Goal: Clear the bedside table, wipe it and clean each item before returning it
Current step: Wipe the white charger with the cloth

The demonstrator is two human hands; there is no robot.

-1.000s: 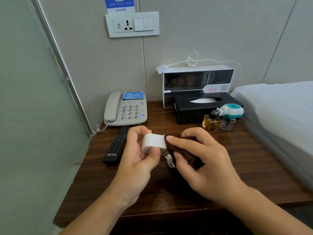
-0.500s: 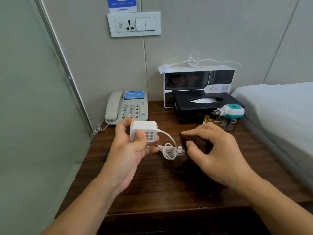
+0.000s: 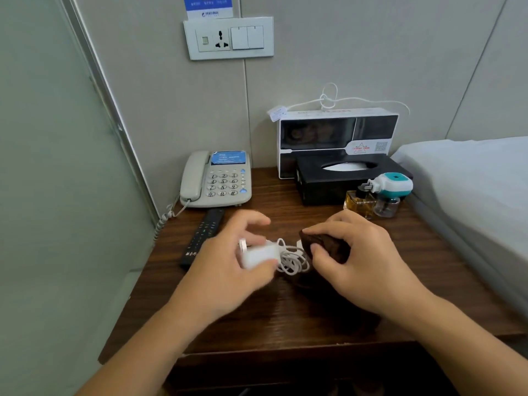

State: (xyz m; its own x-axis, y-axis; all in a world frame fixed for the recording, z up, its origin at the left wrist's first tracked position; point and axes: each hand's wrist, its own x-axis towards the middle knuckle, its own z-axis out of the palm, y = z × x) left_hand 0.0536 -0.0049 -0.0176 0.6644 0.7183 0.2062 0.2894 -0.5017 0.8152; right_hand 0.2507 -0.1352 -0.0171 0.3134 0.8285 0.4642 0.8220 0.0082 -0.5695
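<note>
Left hand (image 3: 228, 261) and charger (image 3: 257, 255) motion-blurred

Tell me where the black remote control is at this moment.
In the head view, the black remote control lies on the left side of the bedside table, just in front of the telephone and partly behind the left hand.
</note>
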